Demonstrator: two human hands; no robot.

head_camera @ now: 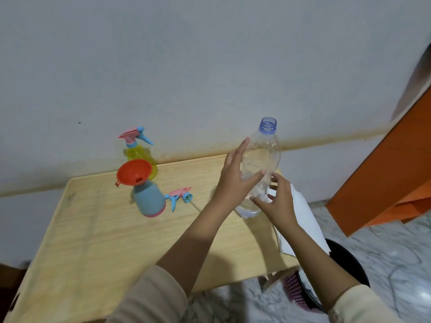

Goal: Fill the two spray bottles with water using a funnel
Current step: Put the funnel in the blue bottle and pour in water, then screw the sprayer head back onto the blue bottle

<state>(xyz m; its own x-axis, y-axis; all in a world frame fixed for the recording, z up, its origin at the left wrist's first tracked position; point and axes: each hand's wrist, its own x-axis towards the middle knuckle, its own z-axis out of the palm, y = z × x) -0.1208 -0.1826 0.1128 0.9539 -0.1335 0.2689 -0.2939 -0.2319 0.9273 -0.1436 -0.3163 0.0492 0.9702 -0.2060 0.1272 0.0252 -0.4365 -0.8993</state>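
A clear plastic water bottle [265, 155] stands uncapped near the table's right edge, with only a little water at its bottom. My left hand [235, 180] is against its left side, fingers spread and thumb across the front. My right hand [279, 201] hovers by its base with fingers apart. A blue spray bottle [150, 199] stands at the left with a red funnel [134, 172] in its neck. Its pink and blue sprayer head [179, 197] lies loose beside it. Behind it stands a yellow spray bottle [137, 155] with its sprayer head on.
All of this rests on a light wooden table [105, 241] against a grey wall. A white sheet [305, 217] hangs over the table's right edge. On the floor to the right are a black bin [347, 259], a pink basket [293, 287] and orange furniture [384, 178].
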